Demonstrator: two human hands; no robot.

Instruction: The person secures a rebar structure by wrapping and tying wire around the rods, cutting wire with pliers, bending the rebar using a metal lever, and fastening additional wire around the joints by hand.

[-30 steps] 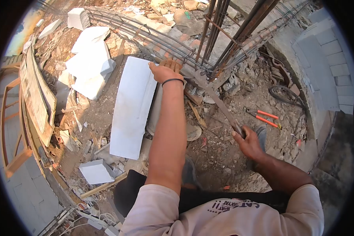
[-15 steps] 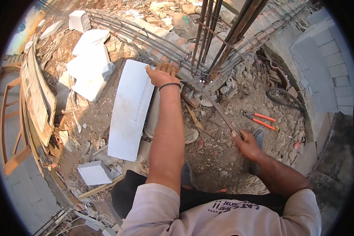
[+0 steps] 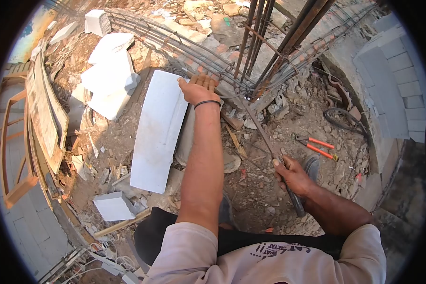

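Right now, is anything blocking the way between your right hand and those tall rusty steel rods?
Nothing visible is: the long grey-brown metal bar in my right hand points toward the tall rusty steel rods. The orange-handled tool lies aside.

Bright daylt, top-L glare, fisheye edges

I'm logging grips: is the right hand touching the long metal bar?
Touching: the head view shows the right hand wrapped around the metal bar, which emerges on both sides.
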